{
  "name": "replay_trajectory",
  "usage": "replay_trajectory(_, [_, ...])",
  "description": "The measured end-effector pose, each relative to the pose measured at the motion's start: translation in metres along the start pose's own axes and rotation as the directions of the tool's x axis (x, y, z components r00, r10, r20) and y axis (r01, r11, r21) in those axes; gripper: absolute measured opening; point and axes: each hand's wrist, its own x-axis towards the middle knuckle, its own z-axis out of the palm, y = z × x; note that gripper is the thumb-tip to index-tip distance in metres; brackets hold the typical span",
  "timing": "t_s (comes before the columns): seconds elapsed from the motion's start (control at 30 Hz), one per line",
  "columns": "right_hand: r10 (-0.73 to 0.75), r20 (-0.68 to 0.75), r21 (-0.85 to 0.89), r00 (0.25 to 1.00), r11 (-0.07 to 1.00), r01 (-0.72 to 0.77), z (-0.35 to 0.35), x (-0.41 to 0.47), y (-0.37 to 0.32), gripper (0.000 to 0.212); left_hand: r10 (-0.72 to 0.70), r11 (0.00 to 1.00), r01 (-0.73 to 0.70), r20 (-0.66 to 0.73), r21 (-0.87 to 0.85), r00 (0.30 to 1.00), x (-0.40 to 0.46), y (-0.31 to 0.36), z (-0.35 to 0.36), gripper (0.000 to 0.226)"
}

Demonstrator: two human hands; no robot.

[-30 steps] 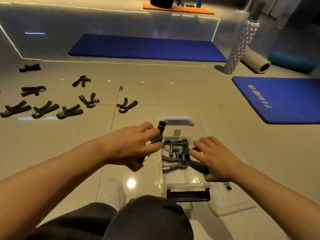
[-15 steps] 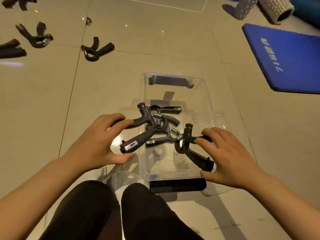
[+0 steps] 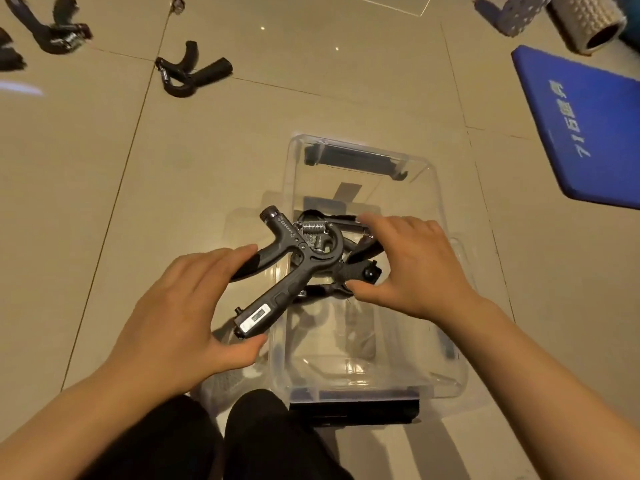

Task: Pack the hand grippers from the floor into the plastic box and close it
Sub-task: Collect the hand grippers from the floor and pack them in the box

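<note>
Head view: the left hand (image 3: 180,317) grips a gripper (image 3: 291,271) by both handles, fingers curled on the upper one and thumb under the one with the small display; it hangs over the left rim of the clear box (image 3: 440,188). The right hand (image 3: 412,268) is curled round a second gripper (image 3: 360,271) inside the box, atop others. Another gripper (image 3: 190,72) lies on the floor (image 3: 104,168), far left. A blue mat (image 3: 588,126) lies far right.
</note>
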Motion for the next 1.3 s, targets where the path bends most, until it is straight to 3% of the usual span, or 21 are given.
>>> replay_trajectory(0.17, [0.152,0.126,0.175,0.980,0.969,-0.173,-0.010,0.020,-0.004,0.076,-0.102,0.990,0.100,-0.015,-0.098,0.995,-0.004,0.000,0.002,0.092])
replay_trajectory(0.27, [0.233,0.275,0.112,0.933,0.956,-0.271,0.006,0.035,-0.003,0.078,-0.204,0.964,0.195,-0.035,-0.180,0.978,-0.008,-0.002,0.005,0.091])
replay_trajectory(0.33, [0.284,0.252,-0.003,0.925,0.956,-0.293,0.020,0.046,0.001,0.068,-0.238,0.952,0.225,-0.038,-0.208,0.971,-0.009,-0.002,0.007,0.091])
replay_trajectory(0.43, [0.159,0.102,-0.246,0.982,0.961,-0.130,0.034,0.055,0.004,0.042,-0.244,0.950,0.231,-0.038,-0.210,0.969,-0.009,-0.002,0.008,0.091])
replay_trajectory(0.53, [0.068,0.192,-0.353,0.979,0.935,0.005,0.049,0.053,0.007,0.042,-0.249,0.946,0.236,-0.031,-0.220,0.968,-0.008,-0.002,0.008,0.090])
replay_trajectory(0.67, [0.079,0.342,-0.385,0.936,0.921,0.063,0.070,0.050,0.018,0.057,-0.253,0.943,0.236,-0.043,-0.236,0.966,-0.009,0.002,0.007,0.087])
replay_trajectory(0.8, [-0.110,0.388,-0.382,0.915,0.885,0.268,0.082,0.060,0.022,0.070,-0.267,0.928,0.244,-0.044,-0.280,0.963,-0.009,0.007,0.007,0.083])
replay_trajectory(0.87, [-0.224,0.388,-0.386,0.894,0.841,0.379,0.084,0.072,0.023,0.068,-0.269,0.924,0.247,-0.038,-0.293,0.962,-0.010,0.008,0.007,0.081])
replay_trajectory(1.0, [-0.238,0.459,-0.405,0.856,0.801,0.440,0.090,0.088,0.027,0.063,-0.262,0.927,0.242,-0.031,-0.286,0.965,-0.007,0.008,0.005,0.083])
replay_trajectory(1.13, [-0.361,0.419,-0.434,0.833,0.726,0.533,0.098,0.093,0.026,0.045,-0.261,0.924,0.243,-0.021,-0.296,0.965,-0.006,0.007,0.007,0.082])
replay_trajectory(1.23, [-0.369,0.437,-0.483,0.820,0.673,0.560,0.087,0.087,0.022,0.038,-0.243,0.925,0.223,-0.028,-0.308,0.970,-0.004,0.005,0.007,0.082])
replay_trajectory(1.3, [-0.354,0.440,-0.469,0.825,0.693,0.547,0.073,0.073,0.012,0.040,-0.237,0.925,0.215,-0.035,-0.312,0.971,-0.004,0.004,0.008,0.082])
